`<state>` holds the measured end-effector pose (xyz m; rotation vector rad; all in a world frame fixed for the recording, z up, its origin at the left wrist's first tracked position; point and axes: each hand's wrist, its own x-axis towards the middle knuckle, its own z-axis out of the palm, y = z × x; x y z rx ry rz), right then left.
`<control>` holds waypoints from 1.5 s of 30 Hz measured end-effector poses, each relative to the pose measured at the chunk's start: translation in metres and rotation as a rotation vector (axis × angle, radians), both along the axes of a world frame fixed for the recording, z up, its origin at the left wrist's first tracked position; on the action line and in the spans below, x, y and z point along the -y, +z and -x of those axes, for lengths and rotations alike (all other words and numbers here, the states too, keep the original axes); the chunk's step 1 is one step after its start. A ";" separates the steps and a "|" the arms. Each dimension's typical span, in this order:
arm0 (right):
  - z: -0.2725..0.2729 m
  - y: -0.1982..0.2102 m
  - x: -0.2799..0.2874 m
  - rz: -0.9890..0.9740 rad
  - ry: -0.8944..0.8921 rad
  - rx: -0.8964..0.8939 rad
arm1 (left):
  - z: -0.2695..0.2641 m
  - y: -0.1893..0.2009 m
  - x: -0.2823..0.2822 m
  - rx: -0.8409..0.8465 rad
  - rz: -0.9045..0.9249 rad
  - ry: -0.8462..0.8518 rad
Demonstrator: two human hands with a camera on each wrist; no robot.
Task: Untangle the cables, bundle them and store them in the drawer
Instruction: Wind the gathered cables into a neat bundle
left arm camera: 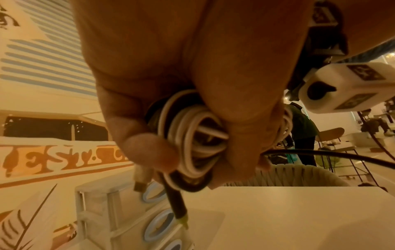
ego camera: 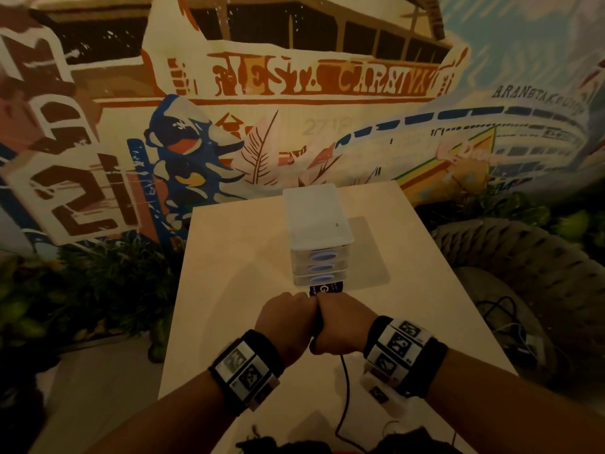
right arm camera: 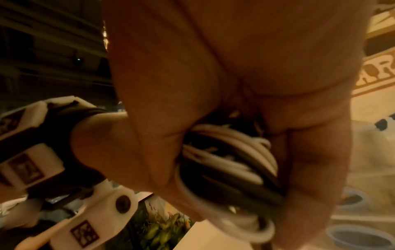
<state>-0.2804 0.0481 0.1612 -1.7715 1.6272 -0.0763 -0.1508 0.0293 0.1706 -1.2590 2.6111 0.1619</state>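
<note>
Both hands meet over the table's middle, just in front of the drawer unit (ego camera: 319, 244). My left hand (ego camera: 288, 319) and right hand (ego camera: 340, 322) together grip a coiled bundle of white and black cables (left arm camera: 192, 143), also seen as blurred loops (right arm camera: 230, 170) in the right wrist view. A black plug with a yellow-green tip (left arm camera: 178, 208) and a pale connector (left arm camera: 141, 179) hang from the bundle. One black cable (ego camera: 345, 388) trails from the hands toward me. The small white drawer unit has three drawers with blue oval handles (ego camera: 322, 257), all pushed in.
The pale table (ego camera: 229, 290) stands against a painted mural wall. A black label (ego camera: 325, 288) lies at the drawer unit's foot. A woven chair (ego camera: 523, 273) with loose cables on its seat is at the right. Green plants (ego camera: 98, 283) fill the left.
</note>
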 end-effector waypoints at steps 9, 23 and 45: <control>0.024 0.005 0.003 -0.201 -0.061 0.285 | -0.023 -0.002 0.014 -0.365 -0.136 -0.002; 0.045 0.017 -0.003 -0.167 -0.149 0.607 | -0.047 -0.027 0.024 -1.086 -0.699 0.231; 0.032 0.007 -0.018 -0.385 -0.047 0.818 | -0.014 0.012 0.013 -1.661 -0.713 0.167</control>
